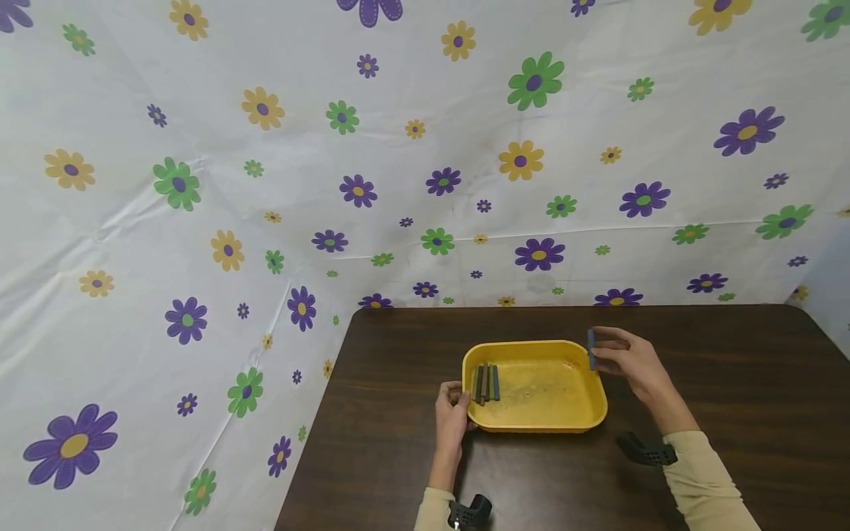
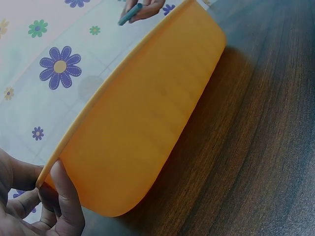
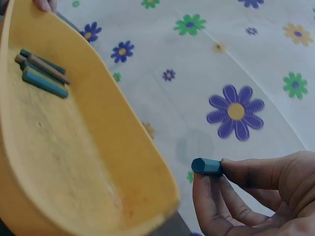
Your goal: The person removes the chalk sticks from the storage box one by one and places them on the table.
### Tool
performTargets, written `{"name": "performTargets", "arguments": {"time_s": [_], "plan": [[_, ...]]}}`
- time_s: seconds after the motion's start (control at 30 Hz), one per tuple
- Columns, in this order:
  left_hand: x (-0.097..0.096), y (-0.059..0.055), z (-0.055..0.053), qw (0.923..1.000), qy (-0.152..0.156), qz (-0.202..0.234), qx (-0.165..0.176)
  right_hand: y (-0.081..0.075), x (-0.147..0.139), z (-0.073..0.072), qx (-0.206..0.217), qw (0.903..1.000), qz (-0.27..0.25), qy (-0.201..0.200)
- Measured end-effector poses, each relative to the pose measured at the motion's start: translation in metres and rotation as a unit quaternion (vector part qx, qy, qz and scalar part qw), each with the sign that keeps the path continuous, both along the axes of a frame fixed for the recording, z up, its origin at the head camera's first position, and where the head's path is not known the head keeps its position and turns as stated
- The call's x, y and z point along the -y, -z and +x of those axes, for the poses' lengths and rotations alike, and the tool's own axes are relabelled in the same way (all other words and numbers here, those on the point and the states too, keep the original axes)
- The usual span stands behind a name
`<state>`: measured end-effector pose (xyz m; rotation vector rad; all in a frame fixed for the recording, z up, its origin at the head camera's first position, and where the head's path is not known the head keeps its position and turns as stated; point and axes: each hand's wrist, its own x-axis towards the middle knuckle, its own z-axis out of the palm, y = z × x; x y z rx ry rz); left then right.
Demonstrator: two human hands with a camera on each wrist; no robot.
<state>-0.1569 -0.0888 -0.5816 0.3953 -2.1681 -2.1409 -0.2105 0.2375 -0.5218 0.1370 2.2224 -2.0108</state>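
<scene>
A yellow plastic tray (image 1: 538,426) with raised sides and rounded corners sits on the table. My left hand (image 1: 451,417) grips its left end, the thumb (image 2: 66,189) against the outside just under the rim. Between thumb and fingertips, my right hand (image 1: 631,361) pinches a blue chalk stick (image 3: 206,166) with faceted sides. That stick stands roughly upright in the head view, overlapping the tray's right rim. Inside the tray, several more chalk sticks lie side by side at the left end, among them a blue one (image 1: 496,383) and a brown one (image 1: 485,383).
The dark wood table (image 1: 730,383) extends beyond the tray on every side. A white cloth with printed flowers (image 1: 398,162) hangs behind it and along the left. Each wrist wears a black strap mount, one by the right sleeve (image 1: 704,472). Dusty smears mark the tray floor.
</scene>
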Motion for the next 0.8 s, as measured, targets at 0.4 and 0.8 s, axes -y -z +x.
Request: {"name": "performTargets", "arguments": {"time_s": [0.4,0.8], "plan": [[0.002,0.001,-0.001,0.9999,0.004,0.011,0.006,0.022,-0.028,0.008,0.017,0.9997,0.012,0.014],[0.003,0.001,-0.001,0.9999,0.010,0.011,0.006,0.045,-0.050,0.014,0.034,0.9961,0.080,0.018]]}}
